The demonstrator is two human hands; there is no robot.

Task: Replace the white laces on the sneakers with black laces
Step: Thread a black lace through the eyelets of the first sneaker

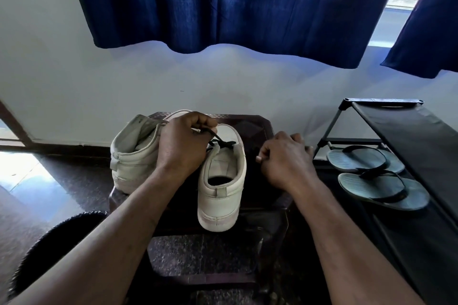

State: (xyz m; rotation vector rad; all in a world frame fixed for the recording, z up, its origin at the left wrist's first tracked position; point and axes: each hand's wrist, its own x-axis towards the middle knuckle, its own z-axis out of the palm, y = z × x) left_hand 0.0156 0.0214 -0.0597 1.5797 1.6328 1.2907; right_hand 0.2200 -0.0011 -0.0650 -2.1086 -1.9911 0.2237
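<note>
The thin black lace (221, 142) is soft and floppy, best held near its tip; it crosses the white sneaker (223, 195) on the dark brown stool (257, 124). The left hand (182, 146) pinches it; the right hand (285, 158) is curled, on what I cannot tell. A black shoe rack (396, 126) stands beside the stool.
</note>
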